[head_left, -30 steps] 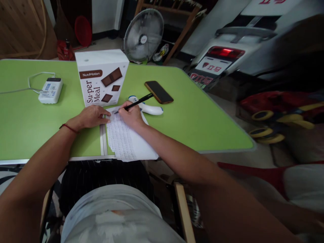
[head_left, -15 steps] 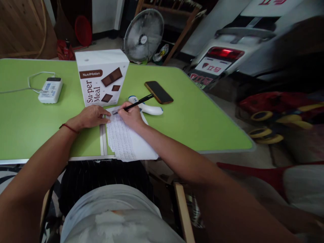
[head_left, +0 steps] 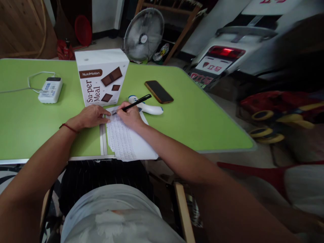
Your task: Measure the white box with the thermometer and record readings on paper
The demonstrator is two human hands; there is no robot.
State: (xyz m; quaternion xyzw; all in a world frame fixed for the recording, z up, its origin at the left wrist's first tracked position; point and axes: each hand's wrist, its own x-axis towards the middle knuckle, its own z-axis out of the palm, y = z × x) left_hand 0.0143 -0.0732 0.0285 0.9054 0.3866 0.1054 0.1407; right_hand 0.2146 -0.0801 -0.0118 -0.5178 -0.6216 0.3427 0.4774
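Note:
A black pen [head_left: 137, 102] is gripped in my right hand [head_left: 130, 116], its tip down at the upper left part of a sheet of paper [head_left: 143, 145]. Rows of small handwriting fill the left side of the sheet, and its lower corner hangs past the table's near edge. My left hand [head_left: 92, 116] lies at the paper's left edge, fingers stretched out and apart, fingertips touching it. Just behind both hands stands a white box [head_left: 107, 74] printed "NutriMotion Su-per Meal". Beyond my right hand is a white and blue handheld device [head_left: 152, 109], partly covered by the pen and hand.
The green table [head_left: 197, 125] carries a phone [head_left: 159, 91] at right and a white adapter box [head_left: 50, 90] with a cable at left. Behind it stand a fan [head_left: 144, 35] and a scooter [head_left: 222, 57]. A wooden chair arm [head_left: 184, 212] is beside my lap.
The pen's upper end has shifted slightly to the left, with my right hand moving a little the same way. My left hand and the paper have stayed in place.

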